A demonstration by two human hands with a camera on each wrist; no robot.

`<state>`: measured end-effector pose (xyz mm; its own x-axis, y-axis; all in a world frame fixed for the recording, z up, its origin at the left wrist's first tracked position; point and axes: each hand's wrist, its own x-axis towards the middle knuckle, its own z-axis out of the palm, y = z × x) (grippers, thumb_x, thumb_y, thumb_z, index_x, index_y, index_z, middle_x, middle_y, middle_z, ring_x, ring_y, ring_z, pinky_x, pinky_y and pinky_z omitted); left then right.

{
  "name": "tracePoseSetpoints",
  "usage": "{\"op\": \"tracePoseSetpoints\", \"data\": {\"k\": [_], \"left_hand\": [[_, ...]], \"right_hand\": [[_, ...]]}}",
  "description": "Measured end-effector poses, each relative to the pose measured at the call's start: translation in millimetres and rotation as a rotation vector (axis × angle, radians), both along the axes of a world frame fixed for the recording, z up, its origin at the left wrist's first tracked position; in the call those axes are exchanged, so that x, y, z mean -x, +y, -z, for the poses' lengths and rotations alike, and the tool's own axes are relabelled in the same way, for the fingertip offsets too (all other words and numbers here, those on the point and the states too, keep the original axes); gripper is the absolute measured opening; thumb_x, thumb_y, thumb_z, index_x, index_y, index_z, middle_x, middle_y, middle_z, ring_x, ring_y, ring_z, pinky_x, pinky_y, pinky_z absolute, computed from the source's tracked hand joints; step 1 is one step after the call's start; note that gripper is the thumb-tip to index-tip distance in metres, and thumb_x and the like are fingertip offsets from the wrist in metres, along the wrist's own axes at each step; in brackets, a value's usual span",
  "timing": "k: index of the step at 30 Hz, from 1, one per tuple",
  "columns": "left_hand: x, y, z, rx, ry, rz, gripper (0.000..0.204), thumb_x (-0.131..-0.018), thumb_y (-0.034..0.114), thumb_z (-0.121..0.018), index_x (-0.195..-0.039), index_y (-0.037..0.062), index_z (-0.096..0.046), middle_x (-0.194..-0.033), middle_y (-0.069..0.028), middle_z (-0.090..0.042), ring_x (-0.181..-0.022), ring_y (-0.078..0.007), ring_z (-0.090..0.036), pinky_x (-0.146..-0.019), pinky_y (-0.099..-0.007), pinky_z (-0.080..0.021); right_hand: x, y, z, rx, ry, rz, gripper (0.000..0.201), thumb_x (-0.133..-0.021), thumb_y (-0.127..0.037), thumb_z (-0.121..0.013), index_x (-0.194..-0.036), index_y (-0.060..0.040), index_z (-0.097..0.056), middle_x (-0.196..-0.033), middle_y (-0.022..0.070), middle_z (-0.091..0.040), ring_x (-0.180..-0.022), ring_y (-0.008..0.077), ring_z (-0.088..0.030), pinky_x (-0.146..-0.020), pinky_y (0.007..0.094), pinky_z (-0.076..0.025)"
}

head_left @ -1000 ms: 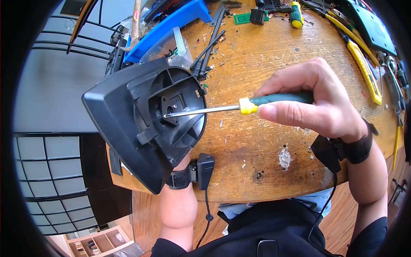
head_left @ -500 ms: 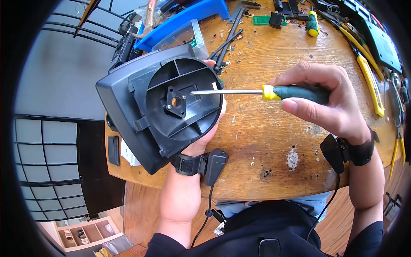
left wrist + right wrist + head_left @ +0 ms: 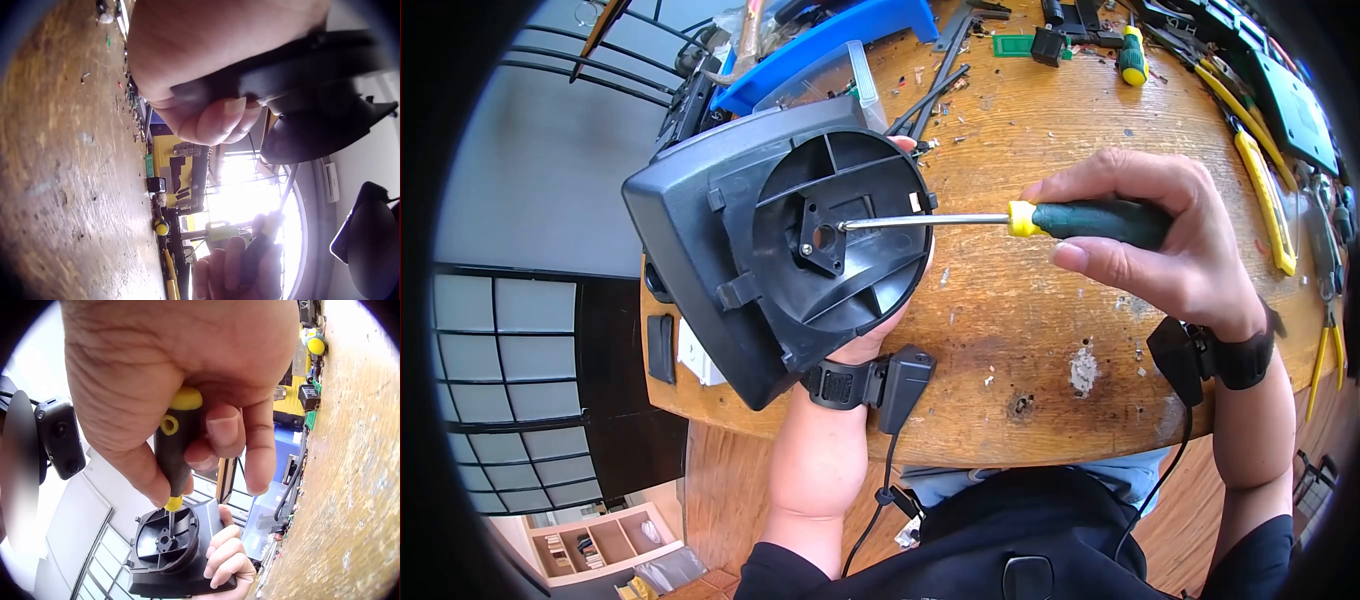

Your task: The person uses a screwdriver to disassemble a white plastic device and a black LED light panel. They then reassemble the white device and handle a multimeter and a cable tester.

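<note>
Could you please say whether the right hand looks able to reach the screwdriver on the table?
Probably yes: only littered tabletop separates the right hand from the far screwdriver, though the held screwdriver occupies it.

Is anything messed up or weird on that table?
Yes. The wooden tabletop has a rough white patch and a dark pit near its front edge, odd against the brown wood. Small scraps also litter it. The held screwdriver and black plastic housing show no obvious damage.
</note>
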<state>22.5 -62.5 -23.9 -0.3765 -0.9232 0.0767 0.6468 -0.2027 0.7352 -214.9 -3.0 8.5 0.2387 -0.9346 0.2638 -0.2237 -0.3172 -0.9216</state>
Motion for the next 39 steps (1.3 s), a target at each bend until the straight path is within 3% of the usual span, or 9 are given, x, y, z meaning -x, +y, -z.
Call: {"op": "tracePoseSetpoints", "data": {"k": [7,11,15,21,29,30,32,34,39], "left_hand": [[-1.7,13.9,0.1,-0.044,-0.099,-0.228,0.059,-0.091,0.044,-0.052,-0.131,0.0019,-0.044,-0.108,-0.0142,-0.060,-0.074,-0.0196,-0.055,-0.047,-0.0269,-0.041],[-24.2,6.5,12.3,-0.039,-0.196,-0.140,0.050,-0.091,0.044,-0.053,-0.126,0.0089,-0.049,-0.117,-0.0124,-0.057,-0.093,-0.0225,-0.056,-0.060,-0.0354,-0.048],[-34.7,13.7,27.6,0.065,-0.349,-0.251,0.046,-0.090,0.044,-0.055,-0.122,0.0104,-0.052,-0.118,-0.0092,-0.058,-0.100,-0.0239,-0.057,-0.078,-0.0406,-0.050],[-44.6,4.4,27.0,-0.002,0.047,0.147,0.047,-0.091,0.043,-0.056,-0.124,0.0102,-0.052,-0.123,-0.0088,-0.056,-0.107,-0.0241,-0.054,-0.090,-0.0430,-0.046],[-24.5,7.6,25.8,0.116,-0.018,-0.107,0.046,-0.094,0.040,-0.052,-0.131,0.0128,-0.049,-0.131,-0.0085,-0.054,-0.119,-0.0264,-0.052,-0.100,-0.0455,-0.044],[-23.4,-1.0,25.2,0.072,0.076,-0.054,0.043,-0.095,0.037,-0.051,-0.130,0.0119,-0.049,-0.130,-0.0091,-0.054,-0.116,-0.0226,-0.054,-0.094,-0.0392,-0.049],[-15.7,-6.2,15.3,0.199,-0.376,-0.157,0.039,-0.097,0.033,-0.049,-0.128,0.0086,-0.048,-0.126,-0.0115,-0.057,-0.112,-0.0196,-0.058,-0.087,-0.0324,-0.053],[-7.1,-8.3,-0.1,-0.068,-0.055,-0.051,0.035,-0.102,0.028,-0.040,-0.122,0.0001,-0.050,-0.116,-0.0116,-0.062,-0.099,-0.0178,-0.065,-0.087,-0.0309,-0.055],[12.6,2.0,-12.3,-0.082,-0.155,-0.273,0.026,-0.099,0.024,-0.051,-0.114,0.0025,-0.053,-0.107,-0.0067,-0.063,-0.094,-0.0140,-0.064,-0.084,-0.0280,-0.053]], "right_hand": [[-0.2,-1.6,7.2,0.359,0.166,0.072,0.031,-0.071,-0.006,-0.078,-0.101,0.0002,-0.069,-0.089,0.0102,-0.071,-0.083,0.0181,-0.069,-0.076,0.0266,-0.052],[-1.0,0.9,-1.1,0.448,0.280,0.085,0.030,-0.070,-0.004,-0.077,-0.099,-0.0013,-0.070,-0.089,0.0104,-0.072,-0.083,0.0196,-0.070,-0.076,0.0274,-0.053],[-0.5,0.8,4.7,0.354,0.166,0.094,0.029,-0.071,-0.007,-0.078,-0.098,-0.0004,-0.070,-0.087,0.0107,-0.072,-0.080,0.0191,-0.070,-0.073,0.0271,-0.053],[3.2,3.4,1.0,0.162,0.089,0.055,0.030,-0.074,-0.014,-0.079,-0.097,0.0019,-0.070,-0.082,0.0101,-0.070,-0.075,0.0151,-0.068,-0.067,0.0252,-0.051],[13.0,0.6,-13.9,-0.216,-0.089,0.050,0.029,-0.084,-0.027,-0.072,-0.098,-0.0013,-0.068,-0.074,0.0014,-0.063,-0.061,0.0059,-0.056,-0.053,0.0189,-0.042],[15.9,-0.4,-13.2,-0.194,-0.130,0.106,0.028,-0.088,-0.026,-0.066,-0.099,-0.0007,-0.064,-0.069,0.0007,-0.059,-0.056,0.0052,-0.052,-0.050,0.0181,-0.042],[18.4,-9.8,-3.8,-0.115,-0.430,0.122,0.026,-0.093,-0.025,-0.057,-0.101,-0.0003,-0.058,-0.068,0.0020,-0.057,-0.054,0.0065,-0.051,-0.050,0.0197,-0.044],[11.7,-10.0,-6.7,-0.132,-0.606,0.225,0.022,-0.097,-0.023,-0.050,-0.103,-0.0013,-0.050,-0.070,0.0042,-0.054,-0.049,0.0084,-0.048,-0.050,0.0228,-0.046],[7.7,-10.2,4.6,-0.268,-0.630,0.188,0.026,-0.094,-0.024,-0.058,-0.107,-0.0014,-0.052,-0.059,-0.0019,-0.045,-0.044,0.0061,-0.040,-0.044,0.0216,-0.040]]}}
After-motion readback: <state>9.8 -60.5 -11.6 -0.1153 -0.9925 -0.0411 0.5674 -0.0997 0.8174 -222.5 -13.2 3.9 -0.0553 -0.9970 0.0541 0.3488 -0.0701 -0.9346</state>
